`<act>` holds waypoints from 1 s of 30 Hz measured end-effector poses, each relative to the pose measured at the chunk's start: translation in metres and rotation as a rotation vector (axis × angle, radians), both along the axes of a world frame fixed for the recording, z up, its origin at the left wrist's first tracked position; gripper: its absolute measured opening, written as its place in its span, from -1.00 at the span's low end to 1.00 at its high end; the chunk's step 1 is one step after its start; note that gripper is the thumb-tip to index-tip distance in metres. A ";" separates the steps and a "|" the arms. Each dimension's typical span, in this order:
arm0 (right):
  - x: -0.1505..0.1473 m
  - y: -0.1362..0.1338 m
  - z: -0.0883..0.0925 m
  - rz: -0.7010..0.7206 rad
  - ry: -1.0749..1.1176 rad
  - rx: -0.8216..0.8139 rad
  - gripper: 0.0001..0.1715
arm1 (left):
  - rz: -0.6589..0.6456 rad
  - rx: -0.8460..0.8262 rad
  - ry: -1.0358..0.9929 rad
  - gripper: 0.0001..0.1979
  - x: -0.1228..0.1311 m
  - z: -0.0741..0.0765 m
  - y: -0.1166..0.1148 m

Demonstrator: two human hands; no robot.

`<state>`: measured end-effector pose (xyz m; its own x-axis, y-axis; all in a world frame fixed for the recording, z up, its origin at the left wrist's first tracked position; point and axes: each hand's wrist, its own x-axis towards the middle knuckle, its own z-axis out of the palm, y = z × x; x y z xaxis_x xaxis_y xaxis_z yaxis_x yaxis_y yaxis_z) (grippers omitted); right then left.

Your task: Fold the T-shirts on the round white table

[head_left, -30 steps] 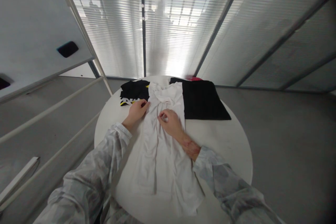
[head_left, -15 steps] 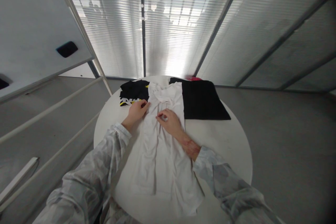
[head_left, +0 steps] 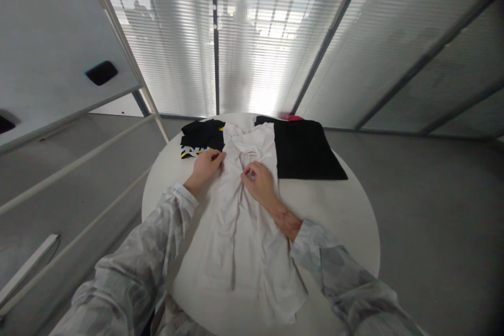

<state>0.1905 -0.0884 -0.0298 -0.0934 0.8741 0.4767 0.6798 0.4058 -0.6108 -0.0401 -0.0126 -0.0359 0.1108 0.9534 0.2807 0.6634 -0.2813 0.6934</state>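
Note:
A wrinkled white shirt (head_left: pixel 246 252) lies lengthwise over the table, its lower end spread toward me. My left hand (head_left: pixel 205 169) is closed in a pinch on the shirt's left edge, near the upper part. On the middle of the shirt, my right hand (head_left: pixel 259 182) pinches a bit of the cloth between thumb and fingers, and creases run down from there. Folded black cloth with white and yellow print (head_left: pixel 200 139) lies just beyond my left hand. To the right of the shirt sits a flat folded black cloth (head_left: pixel 307 152).
The round white table (head_left: pixel 342 220) carries all the cloth. Something red (head_left: pixel 293 117) peeks out behind the black cloth. A white metal frame with rails (head_left: pixel 79 165) stands at the left. Beyond the table is a glass partition with blinds (head_left: pixel 260 63), with a blurred figure behind it.
My right hand has moved slightly to the right, drawing the pinched cloth with it. My left hand stays at the shirt's left edge.

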 end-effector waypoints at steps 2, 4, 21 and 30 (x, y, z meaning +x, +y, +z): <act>0.000 -0.001 -0.001 -0.024 -0.066 -0.016 -0.85 | 0.010 0.014 0.005 -0.54 0.000 0.001 -0.001; -0.001 -0.001 -0.001 -0.055 -0.104 -0.026 -0.86 | 0.031 0.032 0.015 -0.54 0.000 0.002 -0.002; -0.006 -0.009 0.006 -0.039 -0.304 0.042 -0.88 | 0.006 0.010 0.184 -0.60 0.000 -0.003 0.001; -0.030 -0.091 0.027 0.871 -0.413 0.162 -0.66 | -0.004 -0.001 0.175 -0.67 -0.003 -0.006 0.002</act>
